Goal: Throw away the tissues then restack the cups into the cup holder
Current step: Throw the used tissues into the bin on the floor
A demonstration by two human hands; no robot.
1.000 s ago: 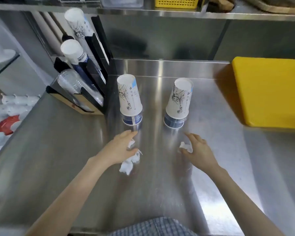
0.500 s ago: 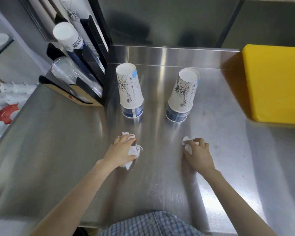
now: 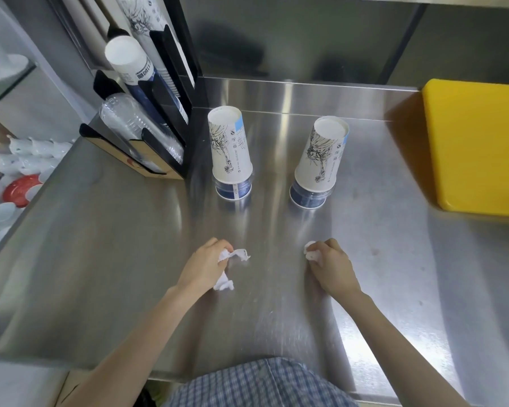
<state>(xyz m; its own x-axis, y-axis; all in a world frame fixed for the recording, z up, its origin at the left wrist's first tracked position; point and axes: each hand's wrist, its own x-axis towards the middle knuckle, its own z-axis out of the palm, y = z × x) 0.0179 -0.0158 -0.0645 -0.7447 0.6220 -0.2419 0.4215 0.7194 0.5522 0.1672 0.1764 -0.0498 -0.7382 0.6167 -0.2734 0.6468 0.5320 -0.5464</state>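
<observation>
My left hand (image 3: pixel 204 265) is closed around a crumpled white tissue (image 3: pixel 238 255), with ends sticking out above and below the fist. My right hand (image 3: pixel 332 264) grips a smaller white tissue wad (image 3: pixel 309 251). Both fists rest low over the steel counter (image 3: pixel 109 259). Beyond them two upside-down cup stacks stand apart: the left stack (image 3: pixel 230 154) and the right stack (image 3: pixel 321 160), each a printed white paper cup over a dark blue one. The black cup holder (image 3: pixel 171 83) stands at the back left, holding paper cups and clear plastic cups.
A yellow board (image 3: pixel 476 148) lies at the right. White and red crockery (image 3: pixel 18 183) sits below the counter's left edge. A steel backsplash rises behind the cups.
Both hands went from reaching with spread fingers to closing on the tissues and pulling them back toward me. The camera tilted down. The cup stacks stayed put.
</observation>
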